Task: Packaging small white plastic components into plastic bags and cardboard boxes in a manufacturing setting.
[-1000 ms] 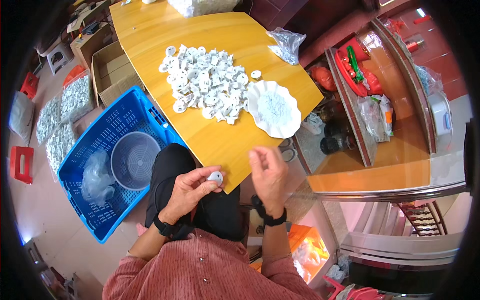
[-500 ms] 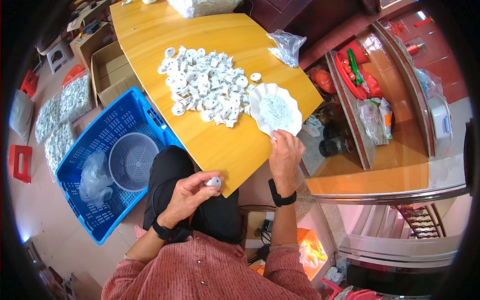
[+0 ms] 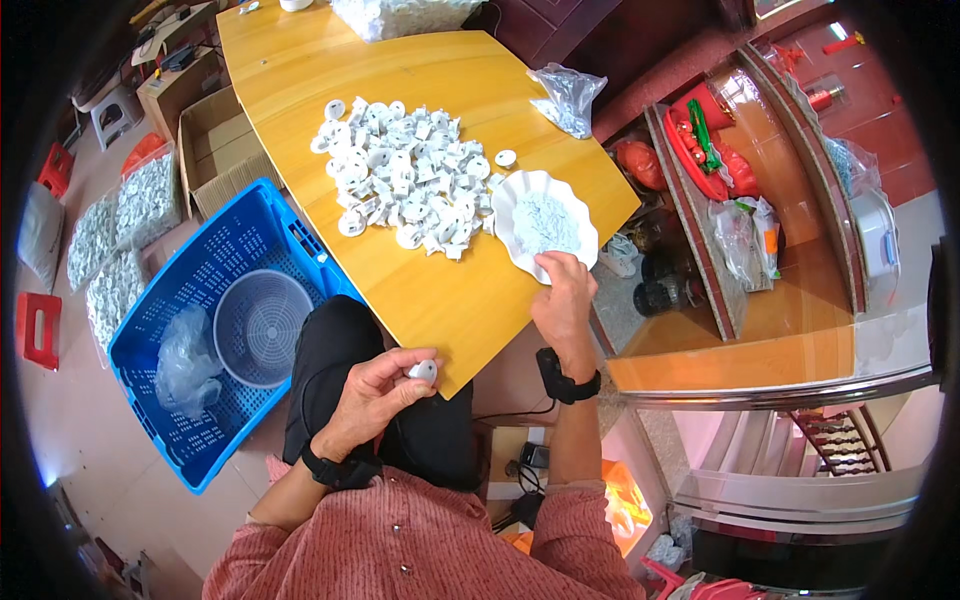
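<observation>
Between the thumb and fingers of my left hand (image 3: 375,395) is a small white round plastic part (image 3: 423,371), held at the table's near corner. My right hand (image 3: 566,305) has its fingertips pinched at the near rim of a white scalloped plate (image 3: 512,187); whether something tiny is between them is hidden. Many small pale pieces (image 3: 545,222) lie in that plate. Left of it spreads a large heap of white plastic parts (image 3: 395,170), some round and some angular. A single round part (image 3: 505,158) sits apart, just beyond the plate.
The yellow wooden table (image 3: 440,300) ends close to my lap. At left, a blue basket (image 3: 185,310) on the floor holds a grey round colander (image 3: 265,325) and a clear bag (image 3: 187,365). A plastic bag (image 3: 570,98) lies at the table's right edge, near shelves (image 3: 690,220).
The whole view has shifted slightly. My right fingertips sit a little further over the plate's near rim. My left hand still holds the white plastic part in about the same place.
</observation>
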The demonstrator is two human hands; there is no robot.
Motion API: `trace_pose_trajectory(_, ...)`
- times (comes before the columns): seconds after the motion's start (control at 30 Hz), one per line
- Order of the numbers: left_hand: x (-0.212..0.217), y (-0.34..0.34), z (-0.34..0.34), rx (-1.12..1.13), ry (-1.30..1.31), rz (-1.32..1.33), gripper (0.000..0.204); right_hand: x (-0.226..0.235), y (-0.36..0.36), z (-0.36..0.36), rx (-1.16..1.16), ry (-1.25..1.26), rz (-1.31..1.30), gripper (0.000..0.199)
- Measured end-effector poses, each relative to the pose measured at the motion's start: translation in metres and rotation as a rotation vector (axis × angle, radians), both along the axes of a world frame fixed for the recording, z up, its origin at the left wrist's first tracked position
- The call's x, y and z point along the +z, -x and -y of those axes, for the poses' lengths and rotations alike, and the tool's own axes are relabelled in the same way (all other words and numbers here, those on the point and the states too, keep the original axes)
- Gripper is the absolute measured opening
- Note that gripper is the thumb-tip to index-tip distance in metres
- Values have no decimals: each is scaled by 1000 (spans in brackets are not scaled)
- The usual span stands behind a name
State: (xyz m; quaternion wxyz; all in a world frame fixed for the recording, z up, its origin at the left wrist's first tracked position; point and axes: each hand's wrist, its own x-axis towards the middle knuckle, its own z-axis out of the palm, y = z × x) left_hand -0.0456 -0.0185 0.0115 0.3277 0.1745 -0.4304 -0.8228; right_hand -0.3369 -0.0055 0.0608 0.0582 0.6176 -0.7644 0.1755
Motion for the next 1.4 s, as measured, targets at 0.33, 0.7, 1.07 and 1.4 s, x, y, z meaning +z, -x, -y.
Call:
trace_pose_trajectory(0.33, -1, -1, 1, 0, 19, 3, 35, 3, 9, 13, 37, -47, -5, 51)
trace_pose_trajectory(0.7, 2, -1, 0, 7, 25, 21, 35, 7, 3, 15, 9, -101, 35, 56)
trace_pose_trajectory(1.07, 3, -2, 0, -1, 83, 64, 34, 10, -6, 24, 37, -126, 44, 58)
trace_pose_trajectory(1.4, -1, 0, -1, 15, 73, 37, 36, 11, -1, 25, 75, -104, 198, 48)
